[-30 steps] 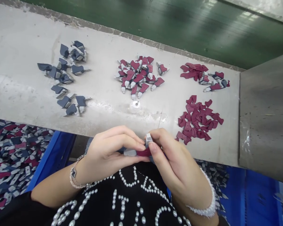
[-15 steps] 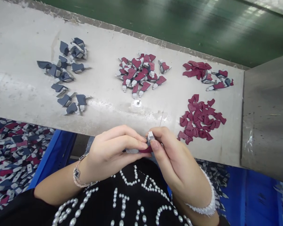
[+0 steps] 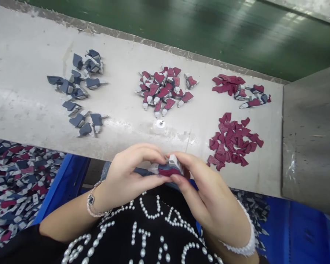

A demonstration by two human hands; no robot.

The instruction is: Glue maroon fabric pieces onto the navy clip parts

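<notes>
The left hand (image 3: 132,170) and the right hand (image 3: 209,194) together pinched a gray, navy and maroon part (image 3: 169,171) between their fingers, near the edge of the counter (image 3: 123,128). Straight beyond the hands lay a heap of maroon-faced parts (image 3: 162,88); loose maroon pieces (image 3: 232,137) spread beyond the right hand, navy parts (image 3: 78,91) beyond the left.

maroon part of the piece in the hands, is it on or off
On: the maroon part lies against the grey piece between the left hand and right hand. Cannot tell whether it is fully seated.
</notes>
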